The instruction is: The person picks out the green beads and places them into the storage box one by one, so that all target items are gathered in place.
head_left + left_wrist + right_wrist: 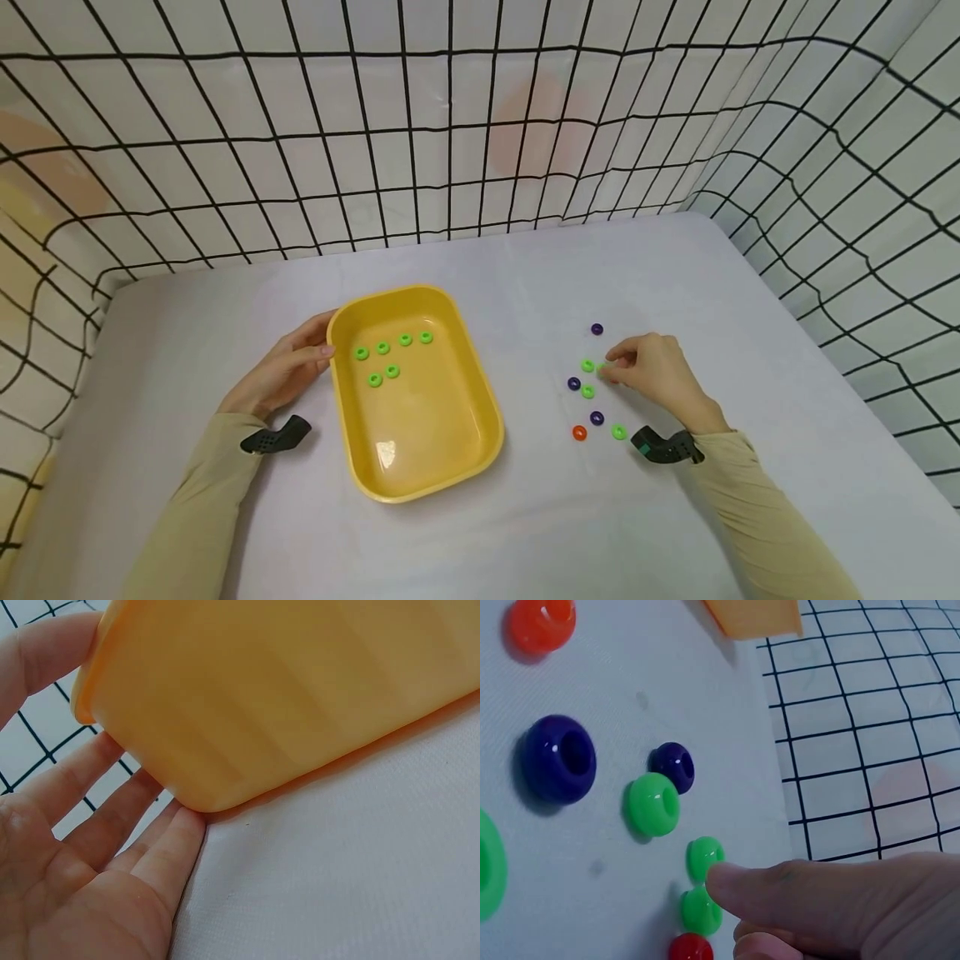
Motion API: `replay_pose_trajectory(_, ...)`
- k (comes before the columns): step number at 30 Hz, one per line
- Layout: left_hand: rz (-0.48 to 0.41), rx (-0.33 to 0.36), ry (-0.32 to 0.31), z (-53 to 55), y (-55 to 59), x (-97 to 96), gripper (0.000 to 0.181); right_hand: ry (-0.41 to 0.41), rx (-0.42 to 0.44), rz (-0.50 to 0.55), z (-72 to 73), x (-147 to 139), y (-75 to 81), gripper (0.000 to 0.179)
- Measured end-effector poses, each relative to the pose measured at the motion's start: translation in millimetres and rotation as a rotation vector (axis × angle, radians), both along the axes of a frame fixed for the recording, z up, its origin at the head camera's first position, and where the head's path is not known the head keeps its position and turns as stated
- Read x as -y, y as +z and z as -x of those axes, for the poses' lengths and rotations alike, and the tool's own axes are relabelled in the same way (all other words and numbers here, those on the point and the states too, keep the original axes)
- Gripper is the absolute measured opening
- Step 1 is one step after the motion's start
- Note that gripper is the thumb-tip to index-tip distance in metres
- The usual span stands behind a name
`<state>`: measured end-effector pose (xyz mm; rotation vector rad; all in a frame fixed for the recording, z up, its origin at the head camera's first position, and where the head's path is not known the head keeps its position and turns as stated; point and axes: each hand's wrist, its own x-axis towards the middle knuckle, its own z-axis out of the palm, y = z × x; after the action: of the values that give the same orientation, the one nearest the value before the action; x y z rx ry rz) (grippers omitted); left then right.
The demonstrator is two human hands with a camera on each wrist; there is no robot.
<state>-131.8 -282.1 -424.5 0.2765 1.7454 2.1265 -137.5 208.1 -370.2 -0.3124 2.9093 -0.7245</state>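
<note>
At the fingers of your right hand (663, 377) sits 1 green bead (700, 912), pinched or not I cannot tell; leftward, your left hand (288, 367) grips the tray (435, 412).

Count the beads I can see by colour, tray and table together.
Green beads: 10
Purple beads: 3
Orange bead: 1
Red bead: 1, seen only in the right wrist view
Total visible: 15

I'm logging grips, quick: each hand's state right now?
Left hand: open, touching the yellow tray.
Right hand: at a green bead; whether gripping, cannot be told.
</note>
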Motion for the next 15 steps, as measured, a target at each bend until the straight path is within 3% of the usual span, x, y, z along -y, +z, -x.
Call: replay_pose_trajectory(15, 0.033, 0.004, 0.005, 0.3, -0.4, 2.9, 0.054, -0.009, -0.001, -0.005, 1.5, 0.4, -9.3, 0.016)
